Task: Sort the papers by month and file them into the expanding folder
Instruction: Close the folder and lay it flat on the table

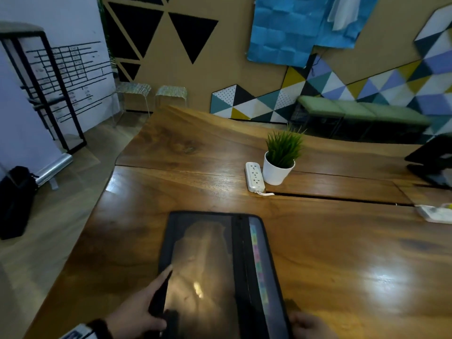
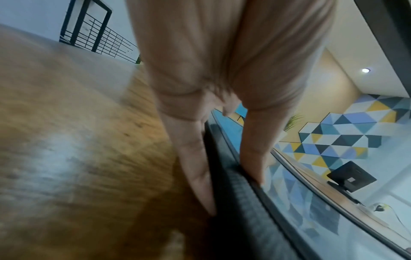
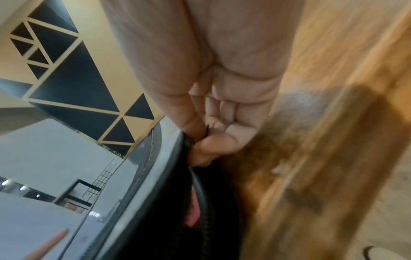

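A dark expanding folder lies flat and closed on the wooden table in front of me. A strip of coloured index tabs shows through its right side. My left hand grips the folder's left edge near the front corner, thumb on top and index finger stretched along the edge. In the left wrist view this left hand clamps the mesh edge of the folder. My right hand pinches the right edge; in the right wrist view its fingers pinch the folder's rim. No loose papers are in view.
A potted plant and a white power strip stand mid-table beyond the folder. A black device and a white object sit at the right edge. The table's left edge drops to the floor close to my left hand.
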